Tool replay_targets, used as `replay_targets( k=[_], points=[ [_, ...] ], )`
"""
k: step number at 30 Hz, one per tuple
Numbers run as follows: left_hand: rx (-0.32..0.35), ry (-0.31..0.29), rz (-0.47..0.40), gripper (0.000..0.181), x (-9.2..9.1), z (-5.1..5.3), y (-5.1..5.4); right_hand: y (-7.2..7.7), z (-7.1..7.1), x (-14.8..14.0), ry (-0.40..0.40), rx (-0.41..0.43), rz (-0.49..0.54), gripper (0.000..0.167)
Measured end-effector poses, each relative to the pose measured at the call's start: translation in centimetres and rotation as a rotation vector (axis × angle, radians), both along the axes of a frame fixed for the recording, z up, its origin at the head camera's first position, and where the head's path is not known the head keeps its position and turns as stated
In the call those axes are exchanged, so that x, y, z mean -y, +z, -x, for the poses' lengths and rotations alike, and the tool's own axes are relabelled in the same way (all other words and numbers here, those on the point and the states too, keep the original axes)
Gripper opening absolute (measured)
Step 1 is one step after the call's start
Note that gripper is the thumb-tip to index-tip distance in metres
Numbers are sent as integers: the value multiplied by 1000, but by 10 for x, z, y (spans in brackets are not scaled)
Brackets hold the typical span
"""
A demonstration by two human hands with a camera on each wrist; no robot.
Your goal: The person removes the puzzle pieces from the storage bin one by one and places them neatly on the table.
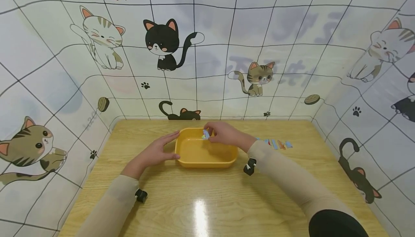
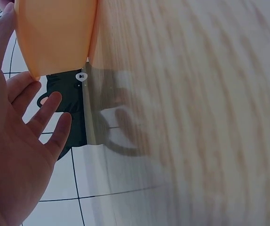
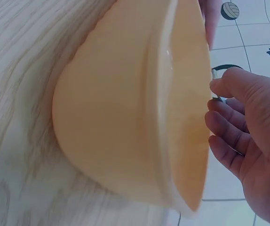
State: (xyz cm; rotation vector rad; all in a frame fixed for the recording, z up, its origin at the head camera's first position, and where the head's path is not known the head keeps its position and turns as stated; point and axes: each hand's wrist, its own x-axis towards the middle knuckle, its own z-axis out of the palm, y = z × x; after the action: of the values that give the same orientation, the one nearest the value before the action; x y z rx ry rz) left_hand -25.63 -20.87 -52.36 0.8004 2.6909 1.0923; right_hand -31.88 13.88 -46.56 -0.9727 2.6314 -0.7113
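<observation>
A yellow plastic basin [image 1: 207, 164] stands on the wooden table. My left hand [image 1: 155, 152] rests against its left end, thumb and fingers spread apart along the wall; in the left wrist view the fingertips touch the orange-looking basin [image 2: 55, 37]. Over the far side of the basin, my right hand [image 1: 225, 135] pinches a small flat piece [image 1: 205, 134], light blue with other colours, between thumb and fingers. The right wrist view shows that hand [image 3: 262, 127] beyond the basin's rim, with only a thin edge of the piece showing.
Several small colourful flat pieces [image 1: 275, 144] lie in a row on the table [image 1: 181, 201] right of the basin, partly behind the right forearm. White cloth walls with cat drawings [image 1: 214, 60] enclose the back and sides.
</observation>
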Motion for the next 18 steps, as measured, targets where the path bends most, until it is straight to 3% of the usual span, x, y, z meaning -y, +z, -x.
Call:
replay_targets(
  k=[11, 18],
  points=[
    [-1, -1, 4, 101, 1, 0, 0, 17, -7, -38, -83, 15, 63, 47],
    [10, 3, 4, 102, 1, 0, 1, 22, -12, -67, -118, -25, 89, 50]
  ],
)
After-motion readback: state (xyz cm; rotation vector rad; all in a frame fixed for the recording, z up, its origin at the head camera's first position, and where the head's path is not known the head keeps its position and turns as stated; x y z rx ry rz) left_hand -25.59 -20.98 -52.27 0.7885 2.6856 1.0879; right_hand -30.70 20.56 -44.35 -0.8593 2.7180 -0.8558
